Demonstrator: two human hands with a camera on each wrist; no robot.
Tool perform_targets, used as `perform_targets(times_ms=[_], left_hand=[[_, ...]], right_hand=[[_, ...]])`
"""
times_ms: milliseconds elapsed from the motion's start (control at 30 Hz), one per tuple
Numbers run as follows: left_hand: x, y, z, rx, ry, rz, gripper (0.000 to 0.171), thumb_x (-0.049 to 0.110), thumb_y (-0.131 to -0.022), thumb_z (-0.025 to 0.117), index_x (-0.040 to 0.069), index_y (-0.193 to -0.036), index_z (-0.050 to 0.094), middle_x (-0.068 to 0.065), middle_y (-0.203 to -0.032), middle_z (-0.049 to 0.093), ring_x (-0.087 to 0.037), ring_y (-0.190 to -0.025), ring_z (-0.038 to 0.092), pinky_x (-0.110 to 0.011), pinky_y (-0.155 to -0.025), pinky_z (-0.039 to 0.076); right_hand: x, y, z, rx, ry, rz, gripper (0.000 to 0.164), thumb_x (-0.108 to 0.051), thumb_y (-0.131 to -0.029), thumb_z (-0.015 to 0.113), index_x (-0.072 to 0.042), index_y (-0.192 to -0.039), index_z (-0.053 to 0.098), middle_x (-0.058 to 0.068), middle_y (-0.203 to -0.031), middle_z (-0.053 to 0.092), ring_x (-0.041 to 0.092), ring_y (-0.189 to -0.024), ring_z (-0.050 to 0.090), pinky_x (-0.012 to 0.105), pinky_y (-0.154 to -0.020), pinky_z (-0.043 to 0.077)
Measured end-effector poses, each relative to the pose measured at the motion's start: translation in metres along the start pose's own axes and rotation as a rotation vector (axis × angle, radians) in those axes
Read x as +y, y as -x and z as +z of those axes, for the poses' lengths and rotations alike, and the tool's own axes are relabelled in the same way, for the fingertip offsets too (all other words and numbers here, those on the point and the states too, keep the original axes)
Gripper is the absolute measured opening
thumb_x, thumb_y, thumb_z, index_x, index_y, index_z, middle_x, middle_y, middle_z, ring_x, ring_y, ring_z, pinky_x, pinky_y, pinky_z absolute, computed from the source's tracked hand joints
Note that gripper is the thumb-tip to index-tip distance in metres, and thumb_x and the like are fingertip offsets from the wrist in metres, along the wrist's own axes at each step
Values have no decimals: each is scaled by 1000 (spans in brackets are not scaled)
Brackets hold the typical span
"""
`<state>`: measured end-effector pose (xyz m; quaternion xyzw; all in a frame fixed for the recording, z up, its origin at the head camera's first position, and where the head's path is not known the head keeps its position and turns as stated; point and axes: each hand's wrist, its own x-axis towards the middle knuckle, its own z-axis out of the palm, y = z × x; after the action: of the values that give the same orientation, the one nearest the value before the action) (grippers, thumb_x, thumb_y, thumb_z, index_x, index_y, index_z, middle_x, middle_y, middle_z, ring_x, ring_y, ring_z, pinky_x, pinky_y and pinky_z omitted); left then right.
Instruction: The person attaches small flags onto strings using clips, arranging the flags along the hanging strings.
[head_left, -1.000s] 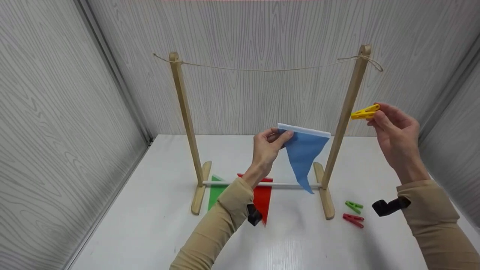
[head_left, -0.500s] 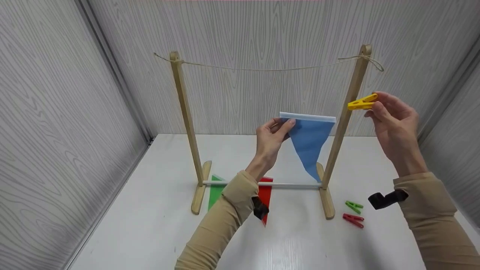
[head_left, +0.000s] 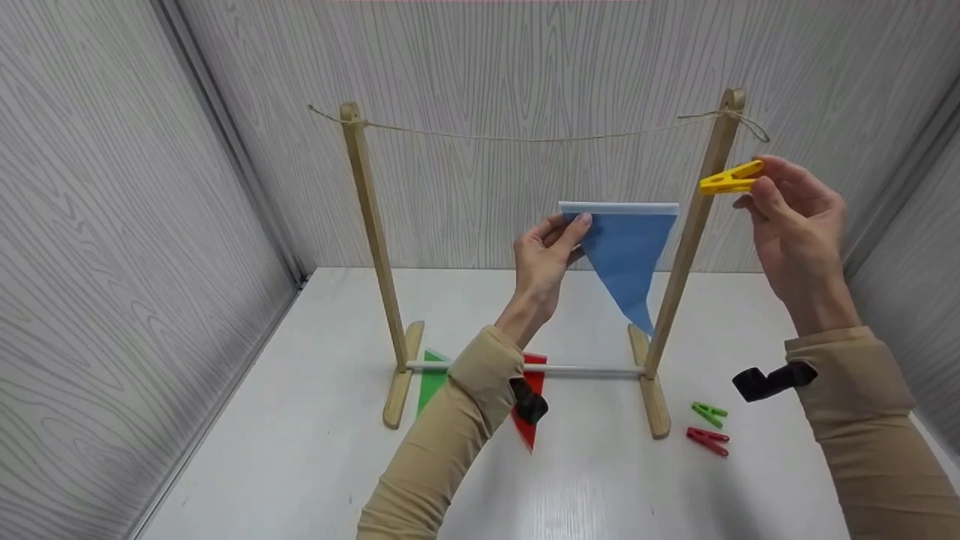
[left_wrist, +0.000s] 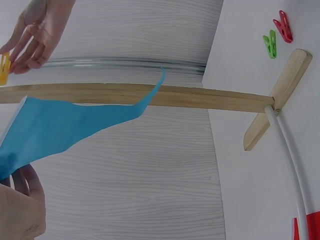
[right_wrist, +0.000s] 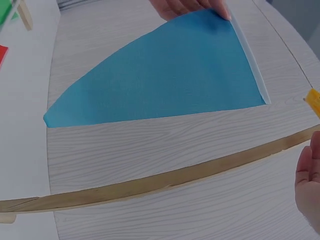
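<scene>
My left hand (head_left: 544, 259) pinches a blue triangular pennant (head_left: 628, 251) near the left end of its white top band, thumb in front. The pennant hangs point down below the string (head_left: 517, 139), its tip curling in the left wrist view. Off to the right, my right hand (head_left: 802, 217) holds a yellow clothespin (head_left: 731, 178) between thumb and fingers at its handle end. The clothespin's nose points left and overlaps the right wooden post (head_left: 694, 225) in the head view. In the right wrist view only part of the yellow clothespin (right_wrist: 313, 101) shows at the edge.
The string is tied between the right post and the left wooden post (head_left: 373, 232). A white rod (head_left: 585, 370) joins their feet. Green (head_left: 431, 382) and red (head_left: 534, 375) pennants lie on the table, partly behind my left arm. Green (head_left: 709, 413) and red (head_left: 707, 441) clothespins lie at right.
Both hands have risen toward the string, carrying the blue pennant and the yellow clothespin. The pennant's top band has turned from slanting to nearly level.
</scene>
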<state>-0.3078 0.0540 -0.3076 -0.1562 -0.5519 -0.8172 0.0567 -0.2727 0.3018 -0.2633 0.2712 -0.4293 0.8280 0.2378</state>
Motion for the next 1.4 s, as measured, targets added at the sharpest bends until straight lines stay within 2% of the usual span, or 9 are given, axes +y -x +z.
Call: perform_targets(times_ms=[267,633,833,933,1100,1333,1400], left_hand=[[8,-5,5,9,18,27,28,11,-96,68,-6,-119,67,-21,-115,72,-19,-100,73,-35,-93,60],[15,-10,10,20,1,42,30,14,-97,68,-5,-120,66,-21,-117,71,-19,-102,72,-34,-92,60],[18,-12,12,32,-13,38,30,15,-97,68,-4,-120,67,-19,-116,72,-18,-102,72,-33,-91,60],[20,-13,14,34,-12,35,30,15,-97,67,-4,-120,67,-19,-116,71,-18,-102,72,-33,-90,61],[24,-14,17,32,0,45,30,14,-98,66,-5,-120,67,-20,-115,70,-21,-104,72,-34,-90,61],[26,-19,19,28,9,52,29,14,-99,65,-6,-121,66,-19,-115,69,-21,-104,72,-33,-89,61],[27,-20,20,31,12,51,30,14,-99,65,-6,-121,66,-18,-114,69,-21,-103,71,-33,-88,61]], right_hand=[[-7,-9,6,-13,-64,-15,28,12,-91,62,19,-118,60,21,-110,63,28,-100,59,28,-80,57],[-12,-20,20,40,-70,-125,27,12,-88,67,21,-113,61,23,-105,61,27,-88,55,27,-72,51],[-16,-28,27,70,-62,-169,26,14,-86,67,23,-110,60,23,-101,62,26,-87,54,27,-70,48],[-19,-33,29,78,-31,-181,27,14,-87,67,24,-111,60,22,-100,63,25,-87,53,26,-70,47],[-21,-42,32,75,26,-143,23,14,-88,65,20,-110,62,20,-102,66,23,-88,53,25,-71,46],[-19,-55,40,30,217,-151,24,8,-87,70,14,-110,67,15,-102,73,22,-97,62,26,-92,52],[-18,-59,42,8,288,-168,25,4,-87,73,12,-110,68,14,-101,73,21,-94,63,26,-93,53]])
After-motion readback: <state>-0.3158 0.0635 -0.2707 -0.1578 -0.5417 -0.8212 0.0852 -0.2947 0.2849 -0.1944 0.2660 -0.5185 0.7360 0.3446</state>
